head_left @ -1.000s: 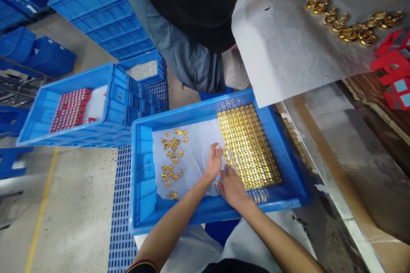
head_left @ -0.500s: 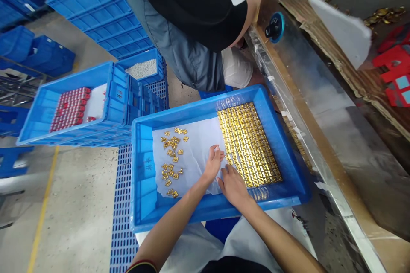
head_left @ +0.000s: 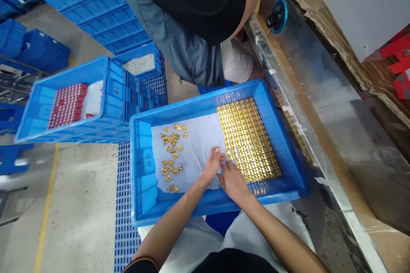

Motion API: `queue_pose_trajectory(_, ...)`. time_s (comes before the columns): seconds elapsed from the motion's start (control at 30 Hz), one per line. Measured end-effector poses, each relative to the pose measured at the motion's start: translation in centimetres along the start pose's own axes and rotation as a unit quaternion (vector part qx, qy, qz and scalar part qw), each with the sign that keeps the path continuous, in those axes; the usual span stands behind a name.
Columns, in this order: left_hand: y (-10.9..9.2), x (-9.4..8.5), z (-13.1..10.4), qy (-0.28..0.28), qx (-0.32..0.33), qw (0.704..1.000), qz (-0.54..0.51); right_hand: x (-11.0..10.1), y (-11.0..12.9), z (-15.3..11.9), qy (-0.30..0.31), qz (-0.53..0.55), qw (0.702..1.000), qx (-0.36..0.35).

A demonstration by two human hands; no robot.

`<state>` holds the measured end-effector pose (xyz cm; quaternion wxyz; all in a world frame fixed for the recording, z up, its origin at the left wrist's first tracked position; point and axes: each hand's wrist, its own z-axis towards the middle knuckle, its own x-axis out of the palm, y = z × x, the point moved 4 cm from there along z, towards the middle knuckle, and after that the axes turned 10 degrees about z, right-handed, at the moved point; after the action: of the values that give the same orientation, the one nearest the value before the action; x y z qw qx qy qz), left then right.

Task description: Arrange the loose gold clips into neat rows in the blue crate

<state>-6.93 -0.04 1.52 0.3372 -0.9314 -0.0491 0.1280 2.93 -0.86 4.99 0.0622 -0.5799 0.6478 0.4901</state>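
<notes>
Inside a blue plastic bin (head_left: pixel 141 149), tight rows of small gold-coloured metal pieces (head_left: pixel 248 136) cover the right part. Loose gold pieces (head_left: pixel 171 138) lie scattered on a white sheet (head_left: pixel 200 136) at the left. Just left of the rows is my left hand (head_left: pixel 212 164), fingers curled together, with a white cover on one fingertip; what it holds, if anything, is hidden. Close by, my right hand (head_left: pixel 234 181) rests palm down at the lower left edge of the rows, its thumb apart from its fingers, which touch the pieces.
Another blue bin (head_left: pixel 109 89) with red pieces (head_left: pixel 68 104) tops a stack at left, beside a small bin of whitish bits (head_left: pixel 140 64). A co-worker in a black shirt (head_left: pixel 192 0) sits ahead. A metal-edged workbench (head_left: pixel 320 94) runs along the right.
My hands stay nearly in place at the edge of the rows. The view has shifted slightly. On the workbench, the white sheet has moved right and now covers the gold parts seen before.
</notes>
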Motion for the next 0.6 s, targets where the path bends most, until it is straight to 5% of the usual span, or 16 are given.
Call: queue_pose_trajectory(0.6,-0.52,0.96,0.31,0.014,0.008,1.0,-0.01,-0.13,-0.03,0.03,0.004,0.011,1.0,0.022)
